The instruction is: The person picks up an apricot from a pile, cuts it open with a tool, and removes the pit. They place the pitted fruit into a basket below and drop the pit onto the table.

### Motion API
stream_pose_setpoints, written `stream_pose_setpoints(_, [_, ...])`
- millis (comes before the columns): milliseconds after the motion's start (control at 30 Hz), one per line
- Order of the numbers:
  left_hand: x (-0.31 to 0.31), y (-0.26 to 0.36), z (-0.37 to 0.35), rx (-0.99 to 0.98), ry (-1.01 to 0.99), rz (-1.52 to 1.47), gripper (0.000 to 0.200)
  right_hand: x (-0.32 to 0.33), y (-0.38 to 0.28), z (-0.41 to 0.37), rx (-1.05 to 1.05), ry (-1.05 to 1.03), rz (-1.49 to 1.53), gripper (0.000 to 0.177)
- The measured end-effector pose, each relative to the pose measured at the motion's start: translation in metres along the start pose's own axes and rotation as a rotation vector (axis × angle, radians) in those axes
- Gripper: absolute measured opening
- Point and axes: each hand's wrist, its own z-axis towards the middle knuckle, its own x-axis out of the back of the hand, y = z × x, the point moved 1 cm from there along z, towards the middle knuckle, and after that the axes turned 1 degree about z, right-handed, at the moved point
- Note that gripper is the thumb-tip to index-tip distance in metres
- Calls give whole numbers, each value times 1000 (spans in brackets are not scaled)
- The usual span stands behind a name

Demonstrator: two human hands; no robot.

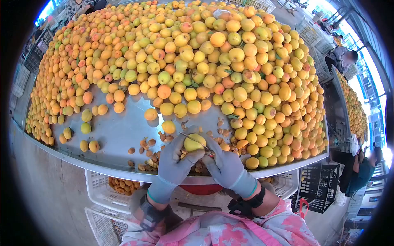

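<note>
Both my hands wear grey gloves and meet over the near edge of a metal table. My left hand is closed around a yellow-green apricot, its thumb lying along the near side. My right hand presses against the same fruit from the right, fingers curled round a small knife. The thin blade crosses the apricot, and most of the handle is hidden in the glove. Brown apricot pits lie loose beside my left hand. A cut apricot half rests to the right.
A large heap of apricots covers much of the metal table. Below its edge stand white crates, one with apricot halves inside. Black crates are at the right. Other people are by another fruit-covered table.
</note>
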Motion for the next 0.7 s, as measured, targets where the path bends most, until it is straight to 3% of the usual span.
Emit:
stream_pose_setpoints(133, [-8, -8, -1, 2, 29, -204, 48, 1, -3, 3, -23, -35, 50, 65])
stream_pose_setpoints(233, [-17, -13, -1, 63, 143, -469, 43, -2, -3, 3, 49, 111, 145, 63])
stream_pose_setpoints(300, [-20, -18, -4, 207, 147, -726, 37, -9, 4, 3, 39, 133, 158, 61])
stream_pose_setpoints(433, [-9, -12, -5, 101, 112, -419, 33, 5, 0, 5, 10, 27, 149, 60])
stream_pose_setpoints(500, [-5, -5, -3, -61, 106, -130, 33, 7, 2, 7, 32, -59, 172, 60])
stream_pose_setpoints(633, [-1, -5, 0, -46, 81, -92, 34, 4, 5, 10, -1, -105, 242, 60])
stream_pose_setpoints(700, [-8, -7, -3, 72, 172, -385, 37, -1, 3, 9, 62, 53, 199, 59])
